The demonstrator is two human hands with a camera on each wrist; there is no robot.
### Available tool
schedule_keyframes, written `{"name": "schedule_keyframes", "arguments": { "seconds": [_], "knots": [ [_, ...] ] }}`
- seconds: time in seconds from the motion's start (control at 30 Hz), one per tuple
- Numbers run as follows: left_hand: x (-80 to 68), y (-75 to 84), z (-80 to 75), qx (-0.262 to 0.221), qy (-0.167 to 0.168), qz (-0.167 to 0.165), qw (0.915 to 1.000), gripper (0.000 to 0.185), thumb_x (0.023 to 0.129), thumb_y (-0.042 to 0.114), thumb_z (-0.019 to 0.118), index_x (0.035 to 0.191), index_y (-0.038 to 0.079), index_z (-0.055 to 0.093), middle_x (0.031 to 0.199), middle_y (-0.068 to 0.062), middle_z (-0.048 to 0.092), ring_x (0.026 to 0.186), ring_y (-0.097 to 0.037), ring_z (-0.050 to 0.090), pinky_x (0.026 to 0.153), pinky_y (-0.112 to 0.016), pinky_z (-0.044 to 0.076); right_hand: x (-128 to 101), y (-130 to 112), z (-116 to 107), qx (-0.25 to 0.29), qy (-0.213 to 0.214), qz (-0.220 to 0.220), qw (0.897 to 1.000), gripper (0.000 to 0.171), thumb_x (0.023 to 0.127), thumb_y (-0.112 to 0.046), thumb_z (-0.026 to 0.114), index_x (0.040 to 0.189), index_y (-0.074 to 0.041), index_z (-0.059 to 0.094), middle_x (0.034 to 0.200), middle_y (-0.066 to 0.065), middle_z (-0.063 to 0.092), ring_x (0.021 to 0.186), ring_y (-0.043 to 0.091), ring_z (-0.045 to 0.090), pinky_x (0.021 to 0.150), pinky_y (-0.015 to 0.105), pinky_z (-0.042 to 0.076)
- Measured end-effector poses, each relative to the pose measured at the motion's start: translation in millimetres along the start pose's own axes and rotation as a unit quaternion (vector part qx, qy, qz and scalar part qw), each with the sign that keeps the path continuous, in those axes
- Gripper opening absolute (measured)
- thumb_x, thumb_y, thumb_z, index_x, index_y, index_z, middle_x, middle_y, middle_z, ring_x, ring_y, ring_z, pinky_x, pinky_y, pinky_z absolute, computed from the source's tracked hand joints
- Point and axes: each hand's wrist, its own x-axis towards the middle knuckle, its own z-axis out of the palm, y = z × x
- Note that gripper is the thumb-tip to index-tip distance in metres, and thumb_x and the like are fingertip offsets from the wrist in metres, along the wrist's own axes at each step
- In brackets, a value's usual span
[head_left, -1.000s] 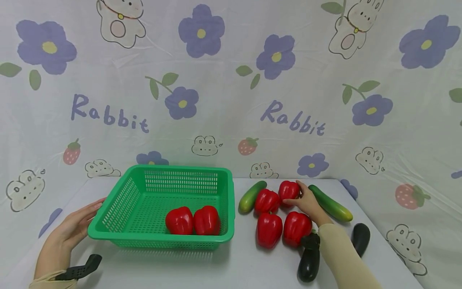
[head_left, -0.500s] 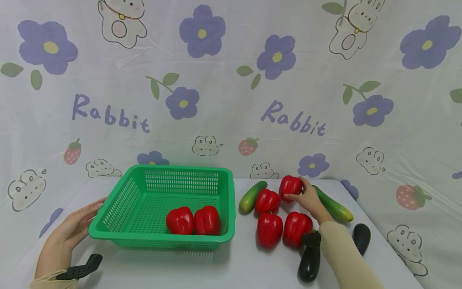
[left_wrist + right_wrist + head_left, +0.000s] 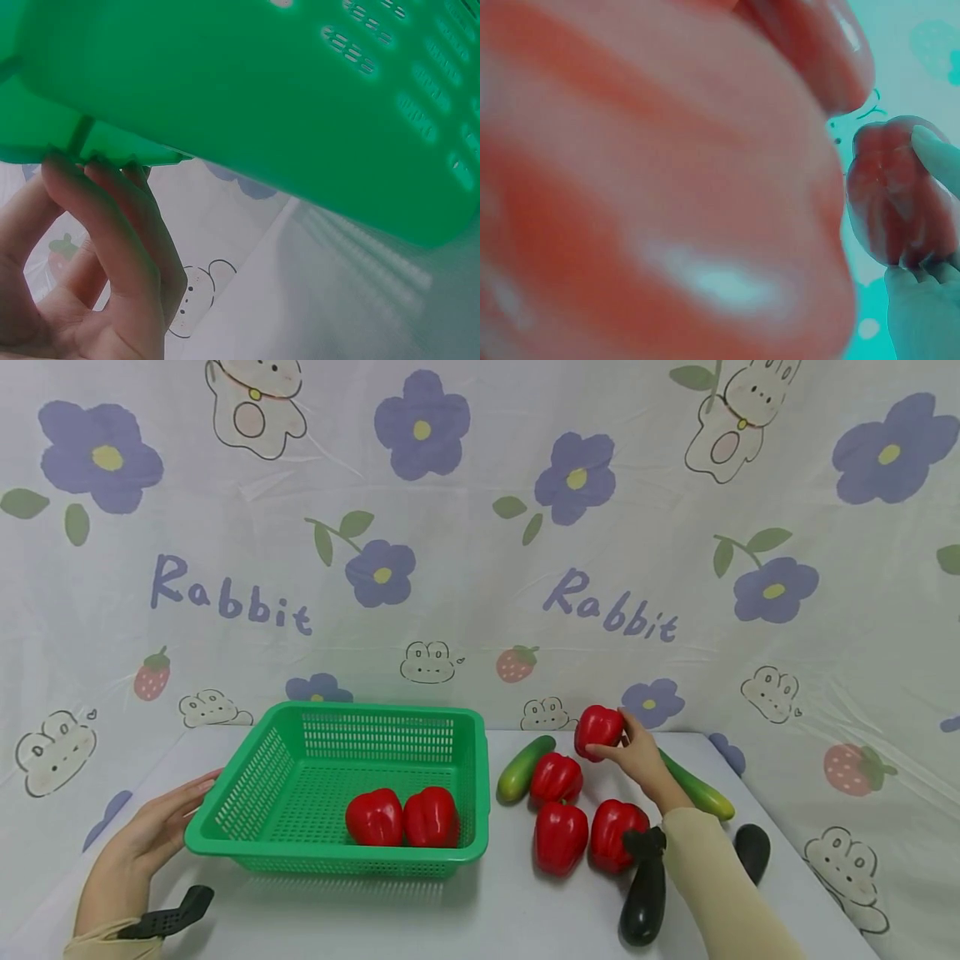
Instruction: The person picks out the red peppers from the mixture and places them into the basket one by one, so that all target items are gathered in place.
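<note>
My right hand grips a red bell pepper and holds it just above the table at the back right. The same pepper shows in the right wrist view, pinched by my fingers. Three more red peppers lie below it on the table. A green basket holds two red peppers. My left hand rests with straight fingers against the basket's left rim; the left wrist view shows its fingers under the green rim.
Two cucumbers and two dark eggplants lie around the peppers on the white table. A flower-and-rabbit printed cloth hangs behind. A blurred red pepper fills most of the right wrist view.
My right hand has lifted the back pepper off the table and raised it slightly up and left. The left hand and the basket have not moved.
</note>
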Motion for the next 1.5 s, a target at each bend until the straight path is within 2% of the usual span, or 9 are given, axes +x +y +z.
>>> {"name": "schedule_keyframes", "arguments": {
  "seconds": [0.17, 0.47, 0.7, 0.97, 1.13, 1.5],
  "knots": [
    [-0.3, -0.2, -1.2, -0.002, -0.011, 0.006, 0.9999, 0.032, 0.098, 0.013, 0.038, 0.112, 0.025, 0.064, 0.110, 0.013, 0.064, 0.100, -0.008, 0.061, 0.082, -0.026, 0.052, 3.1, -8.7, 1.9, 0.019, 0.001, -0.014, 1.000, 0.094, 0.079, -0.026, 0.070, 0.147, -0.010, 0.007, 0.151, 0.017, 0.018, 0.138, 0.039, 0.017, 0.105, 0.050, 0.031],
    [0.3, -0.9, -1.7, 0.001, -0.003, 0.005, 1.0000, 0.031, 0.098, 0.013, 0.039, 0.111, 0.025, 0.065, 0.109, 0.013, 0.064, 0.099, -0.008, 0.062, 0.082, -0.026, 0.052, 4.6, -25.5, 8.2, 0.036, -0.004, -0.048, 0.998, 0.091, 0.080, -0.025, 0.069, 0.147, -0.010, 0.009, 0.150, 0.015, 0.021, 0.138, 0.036, 0.019, 0.107, 0.049, 0.028],
    [-0.1, -0.6, -0.8, -0.005, -0.008, 0.005, 0.9999, 0.032, 0.098, 0.013, 0.038, 0.111, 0.025, 0.065, 0.109, 0.012, 0.064, 0.100, -0.008, 0.061, 0.082, -0.026, 0.052, -10.0, -63.7, 16.3, 0.060, -0.024, -0.064, 0.996, 0.087, 0.081, -0.017, 0.067, 0.146, -0.005, 0.010, 0.150, 0.017, 0.019, 0.139, 0.035, 0.016, 0.109, 0.048, 0.024],
    [-0.6, -0.5, -0.8, -0.009, -0.006, 0.000, 0.9999, 0.031, 0.098, 0.014, 0.039, 0.110, 0.025, 0.065, 0.108, 0.012, 0.065, 0.100, -0.009, 0.062, 0.081, -0.027, 0.052, 3.2, -65.5, 30.9, 0.064, -0.029, -0.082, 0.994, 0.089, 0.079, -0.022, 0.070, 0.146, -0.013, 0.012, 0.151, 0.010, 0.021, 0.140, 0.029, 0.017, 0.110, 0.045, 0.026],
    [-0.4, -0.4, -0.4, -0.009, -0.003, -0.004, 0.9999, 0.031, 0.098, 0.014, 0.039, 0.109, 0.025, 0.065, 0.108, 0.012, 0.065, 0.099, -0.008, 0.062, 0.081, -0.027, 0.052, 3.4, -76.7, 40.0, 0.079, -0.029, -0.101, 0.991, 0.089, 0.078, -0.020, 0.071, 0.146, -0.012, 0.014, 0.150, 0.009, 0.024, 0.140, 0.028, 0.019, 0.110, 0.043, 0.025],
    [0.5, -0.6, -0.4, -0.015, -0.005, -0.005, 0.9999, 0.031, 0.098, 0.013, 0.039, 0.110, 0.025, 0.065, 0.108, 0.010, 0.065, 0.099, -0.008, 0.062, 0.082, -0.026, 0.052, 6.2, -102.3, 64.9, 0.079, -0.048, -0.125, 0.988, 0.088, 0.077, -0.020, 0.073, 0.145, -0.012, 0.018, 0.149, 0.006, 0.026, 0.139, 0.026, 0.023, 0.109, 0.042, 0.028]
  ]
}}
